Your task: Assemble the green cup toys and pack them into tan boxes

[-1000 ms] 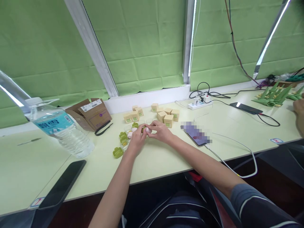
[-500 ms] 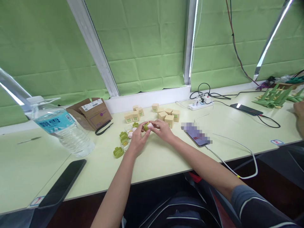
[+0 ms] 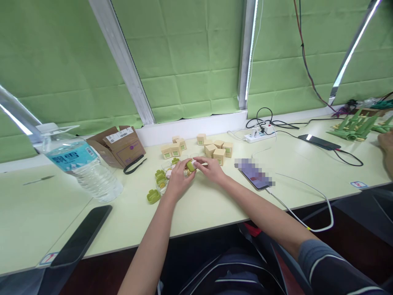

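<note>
Between my two hands is a small green piece with a pale pink-white part point(image 3: 190, 165), its green side turned up. My left hand point(image 3: 178, 177) pinches it from the left, and my right hand point(image 3: 211, 169) grips the pale end from the right. Close to my left hand lie several green flower-shaped cups point(image 3: 153, 196) and small clear cups point(image 3: 161, 186); some of these hold pale or yellow bits. My left fingers partly cover that group. Beyond my hands stand several small cream boxes point(image 3: 219, 156) with green windows, in two loose groups.
A large water bottle point(image 3: 89, 172), an open cardboard box point(image 3: 118, 147) with a black strap, and a dark phone point(image 3: 82, 235) are at left. Rightward lie a cabled phone point(image 3: 254, 174), a power strip point(image 3: 259, 136), another phone point(image 3: 319, 141), green plastic parts point(image 3: 351, 128) and another person's hand point(image 3: 386, 147).
The small piece has turned between my fingers, so more green and less of the pale part shows. My hands stay in nearly the same place.
</note>
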